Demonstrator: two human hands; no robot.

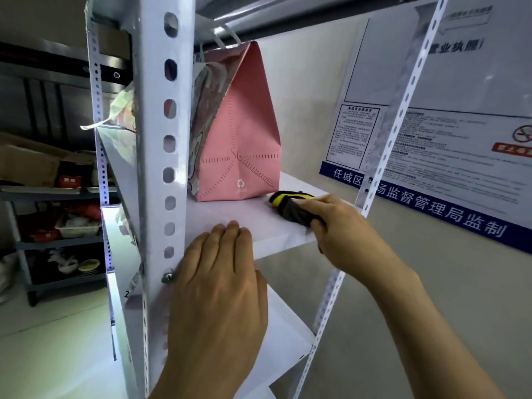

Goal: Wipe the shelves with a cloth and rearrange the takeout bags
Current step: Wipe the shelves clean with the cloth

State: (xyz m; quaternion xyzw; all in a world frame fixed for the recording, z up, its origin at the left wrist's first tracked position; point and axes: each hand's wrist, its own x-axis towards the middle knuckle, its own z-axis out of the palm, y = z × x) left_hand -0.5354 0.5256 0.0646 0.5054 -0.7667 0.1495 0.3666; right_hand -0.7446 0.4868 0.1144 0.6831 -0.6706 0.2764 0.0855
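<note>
We are in the wiping step: our right hand (pixel 336 226) grips a bunched dark cloth with a yellow edge (pixel 290 205), fingers curled round it, and presses it onto the white shelf (pixel 230 214) just right of the pink takeout bag (pixel 239 139). The cloth's far end sits right at the bag's lower right corner; we cannot tell whether it touches. Our left hand (pixel 221 272) lies flat, fingers straight and together, with its fingertips resting on the front edge of the shelf, in front of the bag, apparently to steady us. It holds nothing.

The pink takeout bag stands upright toward the back of the shelf, beside the white perforated upright (pixel 161 168) at its left. A second, patterned bag (pixel 201 110) leans against the pink one's left side.

We judge the open strip in front of the bag is what can be wiped now; the patch under the bags calls for lifting or sliding them aside first, likely with the free left hand, then setting them back in order.
</note>
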